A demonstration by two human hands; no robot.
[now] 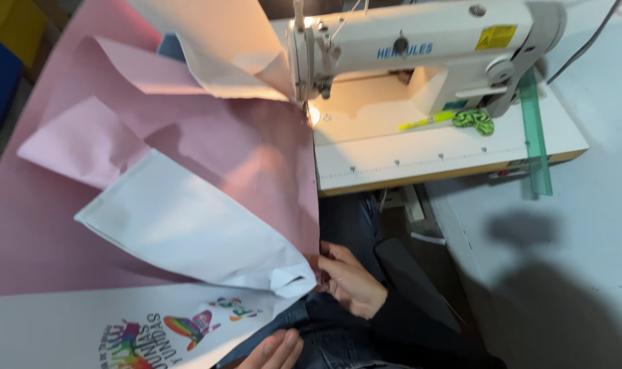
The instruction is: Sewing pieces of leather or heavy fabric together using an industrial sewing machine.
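A large pink fabric sheet (249,157) runs from under the needle of a white sewing machine (420,41) down to my lap. A white fabric piece (188,232) lies folded on top of it. My right hand (348,280) pinches the lower right corner where the pink and white layers meet. My left hand (273,350) shows only partly at the bottom edge, lying on my jeans beside a white panel with a colourful print (154,328). Its grip is hidden.
The machine stands on a pale table (461,150) with a marked front edge. On it lie a yellow-green pen (427,121), a green patterned band (475,119) and a green transparent ruler (535,137). A cream fabric piece (215,48) hangs behind the needle.
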